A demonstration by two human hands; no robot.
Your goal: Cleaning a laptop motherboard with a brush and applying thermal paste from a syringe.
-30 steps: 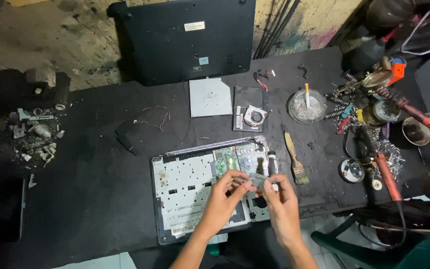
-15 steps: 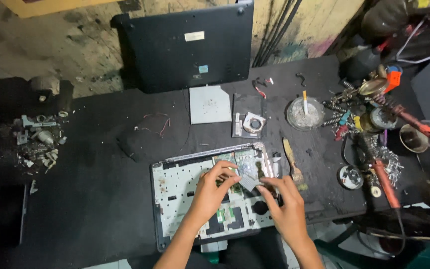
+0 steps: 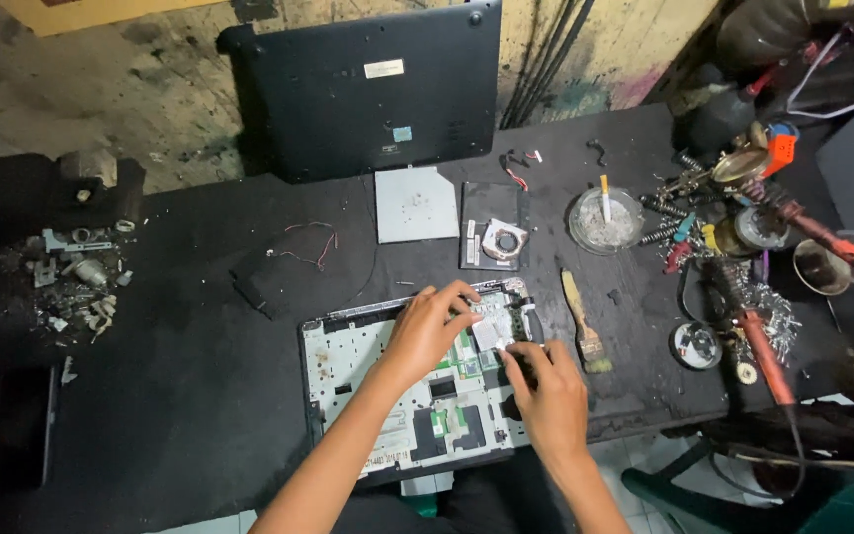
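Leaning against the back wall, a black laptop bottom cover (image 3: 363, 89), carrying two stickers: a small white rectangular label (image 3: 384, 68) near its upper middle and a tiny light-blue square label (image 3: 402, 133) just below. Showing no packages, signs or lit screens anywhere else.

The left hand (image 3: 429, 328) and right hand (image 3: 546, 396) are covering the middle of the opened laptop chassis (image 3: 348, 386); the parts beneath them are hidden. Both forearms are running off the bottom edge. The green chair (image 3: 743, 499) and tool pile (image 3: 743, 237) are being cropped at the lower and right edges.
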